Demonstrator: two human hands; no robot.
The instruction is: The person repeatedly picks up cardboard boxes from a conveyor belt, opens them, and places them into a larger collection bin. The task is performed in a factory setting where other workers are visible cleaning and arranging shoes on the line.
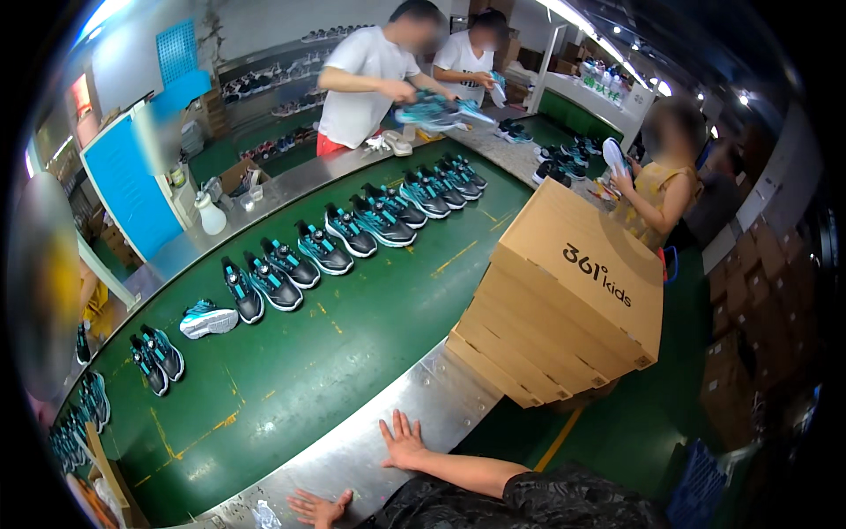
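In the head view, the left hand and right hand rest on the metal rim along the near edge of the green tabletop; each grip is spread, pinching nothing. A clear scrap lies on the rim, just left of the left hand. The shoes run in a row from the left side toward the far right corner. The boxes stack by the near right edge; what bears them is hidden.

The stack seems to lean, though the lens bends it; a bump from the right arm might topple it. The scrap could slip if the left hand leaned on it.

Counted: two hands, one scrap, at least four boxes, two shoes at the row's left end, one tipped sideways, then roughly eleven, overlapping
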